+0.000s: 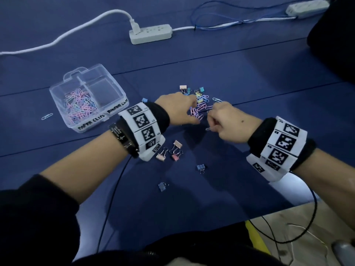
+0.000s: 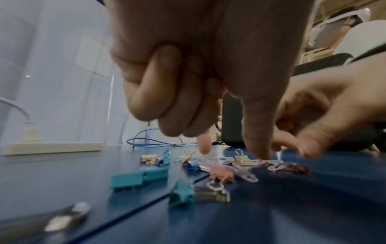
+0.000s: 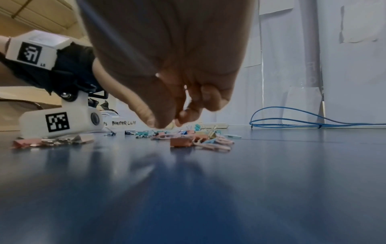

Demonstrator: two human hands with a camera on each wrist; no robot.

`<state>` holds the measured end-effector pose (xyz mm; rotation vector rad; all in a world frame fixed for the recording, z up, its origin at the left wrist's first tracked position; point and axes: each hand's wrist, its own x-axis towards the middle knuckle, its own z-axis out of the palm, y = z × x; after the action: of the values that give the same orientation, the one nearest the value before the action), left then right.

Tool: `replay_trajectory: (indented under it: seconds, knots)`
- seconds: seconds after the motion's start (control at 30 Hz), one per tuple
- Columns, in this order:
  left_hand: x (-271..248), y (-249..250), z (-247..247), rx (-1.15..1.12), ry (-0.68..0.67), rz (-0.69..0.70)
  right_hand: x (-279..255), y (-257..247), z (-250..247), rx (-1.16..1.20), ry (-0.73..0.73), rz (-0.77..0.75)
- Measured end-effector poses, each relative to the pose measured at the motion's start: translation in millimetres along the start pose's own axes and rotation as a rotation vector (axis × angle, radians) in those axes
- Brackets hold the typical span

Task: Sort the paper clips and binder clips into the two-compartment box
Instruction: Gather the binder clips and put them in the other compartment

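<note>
A clear two-compartment box (image 1: 57, 93) stands at the left; its "paper clips" side holds many pastel paper clips (image 1: 79, 106), and its other side looks bare. A mixed pile of paper clips and binder clips (image 1: 201, 98) lies mid-table. My left hand (image 1: 195, 112) reaches into the pile, three fingers curled. Its thumb (image 2: 259, 148) and index finger pinch at pink paper clips (image 2: 244, 171). My right hand (image 1: 211, 116), just right of it, is a fist gripping paper clips, with one clip (image 1: 208, 129) poking out below. Its fingertips (image 3: 165, 123) hover over the pile (image 3: 200, 140).
Loose binder clips (image 1: 169, 153) lie under my left wrist, with two blue ones (image 1: 200, 167) nearer me. One stray paper clip (image 1: 47, 116) sits left of the box. A power strip (image 1: 150, 33) and blue cable (image 1: 211, 20) lie at the back. The table's edge (image 1: 269, 214) runs at front right.
</note>
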<state>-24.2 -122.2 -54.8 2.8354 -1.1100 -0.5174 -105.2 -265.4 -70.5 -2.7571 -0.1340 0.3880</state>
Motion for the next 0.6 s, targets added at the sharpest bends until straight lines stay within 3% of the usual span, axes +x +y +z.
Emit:
replay_trajectory:
  seconds: [0.27, 0.4, 0.6]
  knots:
    - [19.9, 18.7, 5.6, 0.092, -0.021, -0.018, 1.4, 1.0, -9.8, 0.12, 0.384, 0.069]
    - [20.7, 19.4, 9.3, 0.076, -0.062, 0.004, 1.6, 2.7, -7.5, 0.062, 0.378, 0.067]
    - [13.8, 21.7, 13.7, 0.102, -0.058, 0.031, 0.0, -0.8, -9.9, 0.217, 0.43, 0.114]
